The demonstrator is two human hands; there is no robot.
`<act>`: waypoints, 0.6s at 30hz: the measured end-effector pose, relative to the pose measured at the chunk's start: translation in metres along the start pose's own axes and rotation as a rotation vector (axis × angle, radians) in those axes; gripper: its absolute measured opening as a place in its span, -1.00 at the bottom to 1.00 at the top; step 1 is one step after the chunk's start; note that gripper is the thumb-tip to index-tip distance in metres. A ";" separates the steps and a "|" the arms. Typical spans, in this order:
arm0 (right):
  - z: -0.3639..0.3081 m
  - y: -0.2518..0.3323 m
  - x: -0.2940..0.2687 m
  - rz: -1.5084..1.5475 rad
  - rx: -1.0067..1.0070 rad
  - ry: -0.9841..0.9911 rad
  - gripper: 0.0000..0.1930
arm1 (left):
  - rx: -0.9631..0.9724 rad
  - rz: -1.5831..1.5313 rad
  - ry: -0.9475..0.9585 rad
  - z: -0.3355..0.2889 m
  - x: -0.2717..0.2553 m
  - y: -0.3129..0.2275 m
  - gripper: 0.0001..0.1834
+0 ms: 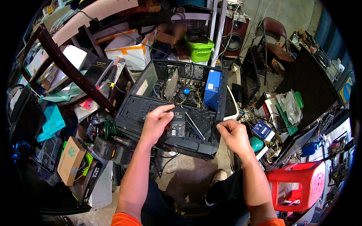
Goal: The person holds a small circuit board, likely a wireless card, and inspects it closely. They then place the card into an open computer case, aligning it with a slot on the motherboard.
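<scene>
An opened black computer case (130, 111) lies on its side before me, with its inner boards and cables exposed. A blue power-supply box (212, 89) sits at its far right, and a round blue piece (186, 91) shows among the wires. My left hand (155, 126) is closed at the edge of a dark hard drive (176, 122) with a circuit board on its lower part, above the near side of the case. Beside the drive lies a thin silver rod (194, 125) on black metal parts. My right hand (234, 136) is pinched at the case's right edge; anything between its fingertips is too small to make out.
At left are a dark wooden frame (69, 64), a brown cardboard box (71, 161) and a black power tool (105, 148). A red plastic stool (277, 186) stands at lower right, below piled electronics. A green bin (200, 51) and a speaker (234, 39) stand behind the case.
</scene>
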State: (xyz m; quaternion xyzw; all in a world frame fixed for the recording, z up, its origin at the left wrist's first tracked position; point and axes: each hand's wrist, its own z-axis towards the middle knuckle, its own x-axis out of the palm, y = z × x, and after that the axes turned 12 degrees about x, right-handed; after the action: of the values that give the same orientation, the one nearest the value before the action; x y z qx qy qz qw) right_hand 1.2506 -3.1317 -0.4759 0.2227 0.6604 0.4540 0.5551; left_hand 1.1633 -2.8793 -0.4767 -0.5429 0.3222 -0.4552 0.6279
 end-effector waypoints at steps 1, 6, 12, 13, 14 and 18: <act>0.000 -0.001 0.000 -0.001 -0.004 0.001 -0.81 | -0.001 0.000 0.001 0.000 -0.001 0.000 -0.67; -0.001 0.005 -0.002 -0.026 0.001 -0.001 -0.81 | 0.005 0.019 0.013 0.001 -0.003 0.002 -0.66; 0.000 0.002 0.000 -0.024 -0.004 0.005 -0.81 | 0.008 0.056 0.014 0.000 -0.004 0.002 -0.64; 0.000 0.002 0.000 -0.024 -0.006 0.003 -0.81 | 0.008 0.052 0.015 0.000 -0.004 0.001 -0.65; 0.000 0.002 0.000 -0.024 -0.008 0.002 -0.81 | 0.008 0.049 0.015 0.000 -0.003 0.001 -0.65; 0.000 0.002 0.000 -0.019 -0.030 -0.007 -0.81 | 0.012 0.044 0.014 0.000 -0.004 0.002 -0.65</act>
State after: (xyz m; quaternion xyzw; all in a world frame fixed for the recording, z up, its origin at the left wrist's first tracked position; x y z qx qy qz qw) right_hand 1.2503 -3.1305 -0.4746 0.2097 0.6536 0.4578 0.5650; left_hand 1.1625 -2.8754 -0.4791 -0.5288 0.3356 -0.4470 0.6388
